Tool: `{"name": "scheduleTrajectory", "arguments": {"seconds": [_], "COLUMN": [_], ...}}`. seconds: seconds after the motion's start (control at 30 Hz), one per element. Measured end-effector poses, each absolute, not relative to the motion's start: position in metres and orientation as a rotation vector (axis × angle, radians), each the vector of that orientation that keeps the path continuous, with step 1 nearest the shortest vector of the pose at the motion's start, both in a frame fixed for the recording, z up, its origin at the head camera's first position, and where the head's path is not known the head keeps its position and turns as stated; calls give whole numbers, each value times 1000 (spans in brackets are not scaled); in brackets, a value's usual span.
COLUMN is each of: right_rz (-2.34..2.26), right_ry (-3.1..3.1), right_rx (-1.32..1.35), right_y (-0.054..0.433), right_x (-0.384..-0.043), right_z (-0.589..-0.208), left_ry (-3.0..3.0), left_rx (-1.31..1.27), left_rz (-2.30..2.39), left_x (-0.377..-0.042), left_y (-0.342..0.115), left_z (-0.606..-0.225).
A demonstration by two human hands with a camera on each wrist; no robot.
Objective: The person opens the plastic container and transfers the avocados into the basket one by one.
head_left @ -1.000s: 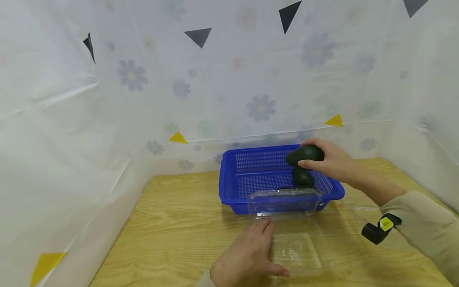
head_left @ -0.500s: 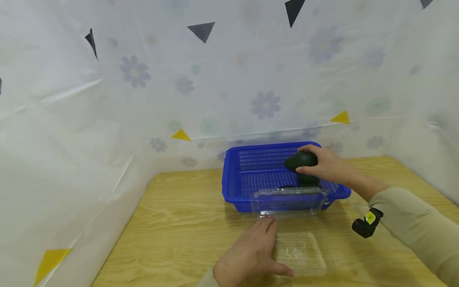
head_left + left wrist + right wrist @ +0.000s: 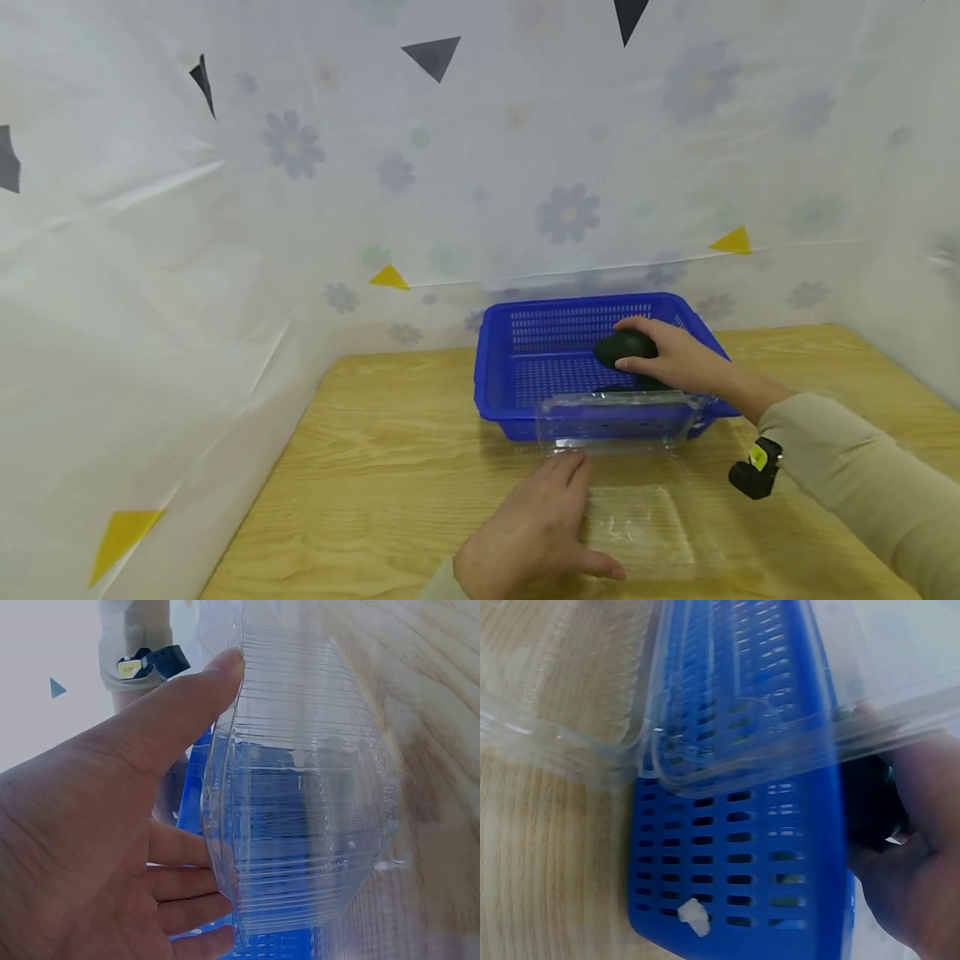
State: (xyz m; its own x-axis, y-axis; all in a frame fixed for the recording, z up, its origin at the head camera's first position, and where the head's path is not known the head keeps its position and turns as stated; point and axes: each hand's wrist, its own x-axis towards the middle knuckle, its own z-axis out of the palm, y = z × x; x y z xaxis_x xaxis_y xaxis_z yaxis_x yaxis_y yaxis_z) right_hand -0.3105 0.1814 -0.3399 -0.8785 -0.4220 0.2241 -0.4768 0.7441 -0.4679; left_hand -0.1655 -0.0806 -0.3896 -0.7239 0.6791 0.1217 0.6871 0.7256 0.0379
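Observation:
My right hand (image 3: 678, 360) grips a dark green avocado (image 3: 624, 349), thumb on the near side, inside the right part of the blue plastic basket (image 3: 486, 358). Beneath it, more dark avocados show only in part, hidden by the hand and by a clear lid. In front of the basket lies a clear plastic clamshell container (image 3: 637, 533), its lid standing raised against the basket's near side. My left hand (image 3: 528, 529) rests along the container's left edge. In the left wrist view, the thumb and extended fingers touch the rim of the ribbed clear plastic (image 3: 300, 787).
The wooden table (image 3: 360, 467) meets a flower-printed white sheet (image 3: 480, 167) at the back. Similar sheeting hangs on both sides. A small white scrap (image 3: 694, 916) clings to the basket's outer wall.
My right hand has lowered the avocado deeper into the basket and slightly left, covering most of the avocado beneath. The left hand has stayed on the container; the head view has shifted slightly.

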Motion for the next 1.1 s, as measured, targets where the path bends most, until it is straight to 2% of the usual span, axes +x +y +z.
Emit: {"name": "scheduleTrajectory", "arguments": {"seconds": [0.47,1.1], "right_rz": [691,497], "right_ry": [-2764,-2810], "right_rx": [886,969], "right_y": [176,184], "right_x": [-314,-312], "right_z": [-361,-368], "left_ry": [-2761,-2815], "left_rx": [-1137,-1119], "left_rz": [-97,-55], "left_x": [-158,-155], "left_y": [-81,-80], "left_z": [-390,-389]}}
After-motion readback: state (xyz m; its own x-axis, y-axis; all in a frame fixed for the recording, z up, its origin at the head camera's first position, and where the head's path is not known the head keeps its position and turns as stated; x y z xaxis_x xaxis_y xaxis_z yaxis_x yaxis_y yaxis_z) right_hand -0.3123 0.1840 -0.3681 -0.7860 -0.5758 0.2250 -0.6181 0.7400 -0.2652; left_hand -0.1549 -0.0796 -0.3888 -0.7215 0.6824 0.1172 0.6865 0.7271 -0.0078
